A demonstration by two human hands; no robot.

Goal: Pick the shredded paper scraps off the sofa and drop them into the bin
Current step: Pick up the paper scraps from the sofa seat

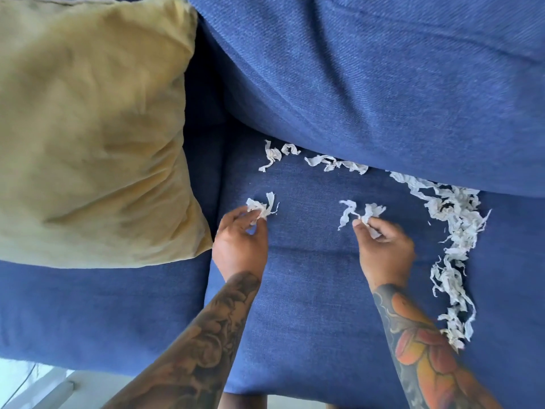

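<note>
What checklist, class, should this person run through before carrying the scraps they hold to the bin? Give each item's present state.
1. Left hand pinches a paper tuft: ok.
2. Right hand pinches a strip: ok.
3. Sofa seat free of scraps: not ok; a long trail lies on the right.
4. Scraps by the backrest gathered: not ok.
5. Bin within reach: cannot tell; none in view.
</note>
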